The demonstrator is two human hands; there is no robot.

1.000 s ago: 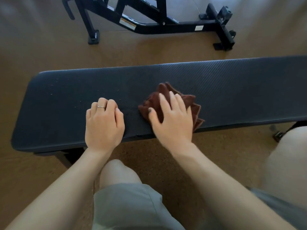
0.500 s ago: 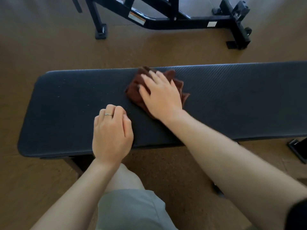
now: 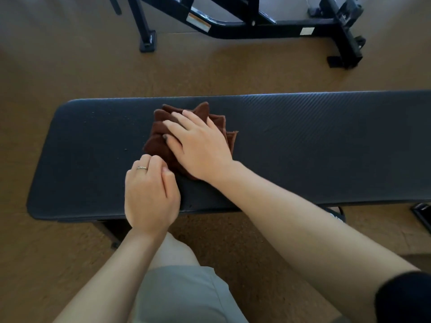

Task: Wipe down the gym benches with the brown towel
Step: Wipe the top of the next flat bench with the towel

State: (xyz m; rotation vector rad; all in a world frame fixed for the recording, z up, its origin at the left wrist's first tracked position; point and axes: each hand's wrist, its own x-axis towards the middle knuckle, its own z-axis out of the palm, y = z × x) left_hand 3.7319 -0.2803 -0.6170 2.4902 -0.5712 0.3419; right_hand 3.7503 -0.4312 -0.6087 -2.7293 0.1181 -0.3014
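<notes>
A flat black padded gym bench [image 3: 303, 145] runs across the view from left to right. The crumpled brown towel [image 3: 161, 136] lies on its pad left of centre. My right hand [image 3: 200, 145] presses flat on the towel with fingers spread, pointing to the far left. My left hand [image 3: 149, 194] rests on the bench's near edge with fingers curled under, a ring on one finger; its knuckles are right beside the towel's near corner. Pale specks dot the pad toward the left end.
A second black bench frame [image 3: 251, 29] stands on the brown floor beyond the bench. My knee in grey shorts [image 3: 186, 292] is below the near edge. A bench leg [image 3: 109, 229] shows under the left end, and a dark foot piece [image 3: 422, 215] at right.
My right hand has pushed the towel from the near edge toward the far side, then pulled it back toward the middle, closer to my left hand. The left hand stayed on the near edge.
</notes>
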